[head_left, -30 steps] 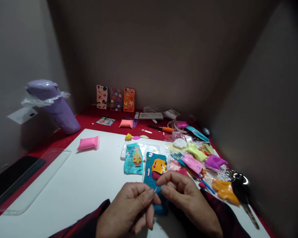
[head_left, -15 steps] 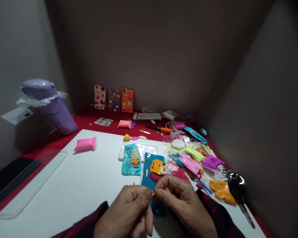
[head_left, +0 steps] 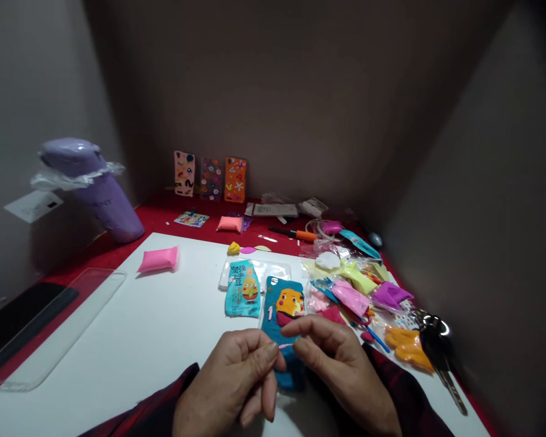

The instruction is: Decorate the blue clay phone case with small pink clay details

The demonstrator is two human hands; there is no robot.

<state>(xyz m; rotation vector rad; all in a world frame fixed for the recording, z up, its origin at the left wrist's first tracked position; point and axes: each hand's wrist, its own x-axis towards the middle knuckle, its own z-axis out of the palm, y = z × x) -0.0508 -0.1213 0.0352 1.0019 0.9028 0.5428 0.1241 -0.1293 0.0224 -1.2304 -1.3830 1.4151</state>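
My left hand [head_left: 236,376] is closed in a pinch at the bottom middle. A thin pink strip of clay [head_left: 285,346] juts out from its thumb and index fingertips. Close by, my right hand [head_left: 341,367] has its thumb and index finger apart, the thumb tip near the strip's far end. Beneath both hands lies a phone case covered in teal clay [head_left: 273,328], bearing an orange character with a red-pink band; my fingers hide part of it. Left of it rests a turquoise packet [head_left: 242,297] with a cartoon figure, on a clear case [head_left: 277,271].
Clay packets [head_left: 352,297] and keys [head_left: 441,358] crowd the right side. A pink packet [head_left: 159,260], a clear case [head_left: 73,328] and a dark phone [head_left: 22,321] lie left. A purple wrapped bottle [head_left: 102,194] leans there. Decorated cases [head_left: 235,180] stand behind.
My right index finger and thumb have parted and drawn slightly away from the left fingertips. More of the pink strip shows between the hands. The view has shifted slightly.
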